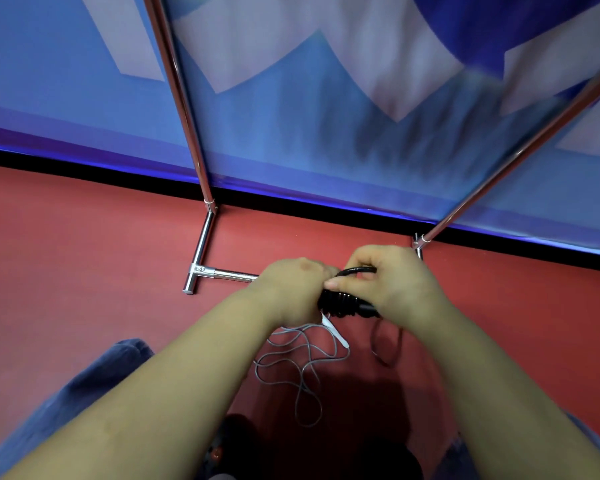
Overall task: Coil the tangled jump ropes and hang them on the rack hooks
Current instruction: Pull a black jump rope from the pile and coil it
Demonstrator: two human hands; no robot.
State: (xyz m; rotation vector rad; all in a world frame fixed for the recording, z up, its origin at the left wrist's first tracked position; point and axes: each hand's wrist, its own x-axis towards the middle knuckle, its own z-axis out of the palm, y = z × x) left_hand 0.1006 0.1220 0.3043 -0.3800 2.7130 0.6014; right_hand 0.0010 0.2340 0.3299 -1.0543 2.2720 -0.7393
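Note:
A black jump rope is bundled in tight turns between both hands, low over the red floor. My left hand grips the bundle's left end. My right hand pinches a black loop over the top of the bundle, and a black loop hangs below it. A thin grey jump rope lies tangled on the floor under my hands, with a white handle at its upper end. The chrome rack stands just beyond; its hooks are out of view.
The rack's two chrome uprights rise in front of a blue and white banner wall. Its base bar runs along the floor behind my hands. My knees in blue trousers frame the bottom corners.

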